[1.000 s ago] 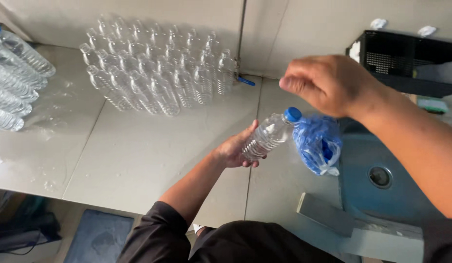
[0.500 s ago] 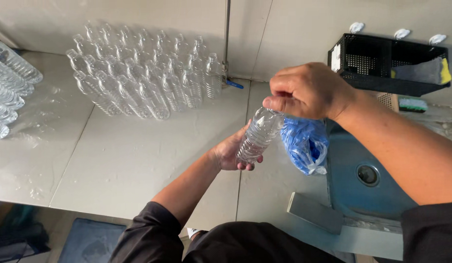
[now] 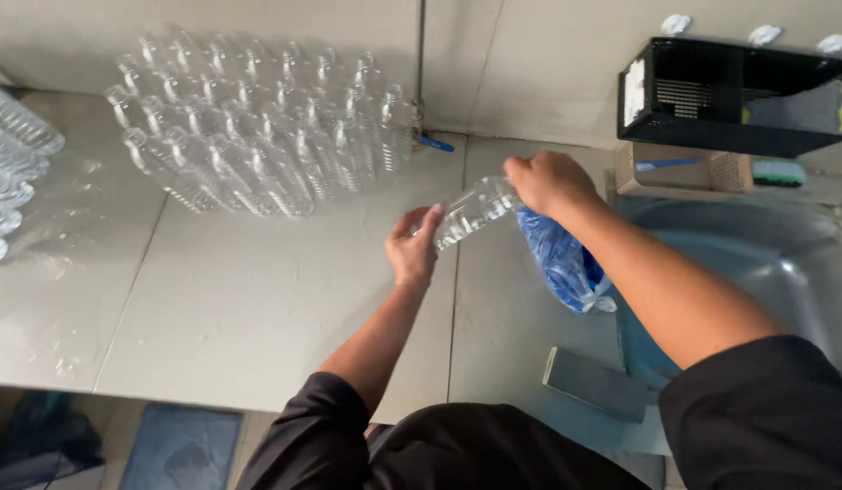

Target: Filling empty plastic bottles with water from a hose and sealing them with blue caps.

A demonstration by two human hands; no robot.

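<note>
The person holds a clear plastic bottle (image 3: 471, 210) across both hands, tilted, just above the pale counter (image 3: 258, 308). The left hand (image 3: 414, 247) cups the bottle's base, fingers curled loosely round it, while the right hand (image 3: 548, 181) is clenched over the neck end, hiding the top completely. A second ago that right hand hovered open above the bottle and a blue cap showed at its neck; half a second ago it had come down over the cap. Now the grip is tight and the cap is out of sight (whether it is on, loosened or off, I cannot tell). To my eye the work in hand has moved from reaching to twisting at the top.

Taking the bottle as the landmark: just to its right and a little lower lies a crumpled blue plastic bag (image 3: 562, 263), almost touching the right wrist. Beyond the bottle, toward the wall, stands a crowded block of empty clear bottles (image 3: 258, 127), upright and uncapped. Far to its left, at the counter's edge, more bottles (image 3: 13, 172) lie on their sides. Up and to the right of it sits a black crate (image 3: 739, 95), and below that a big blue-tinted water jug (image 3: 757, 272).
</note>
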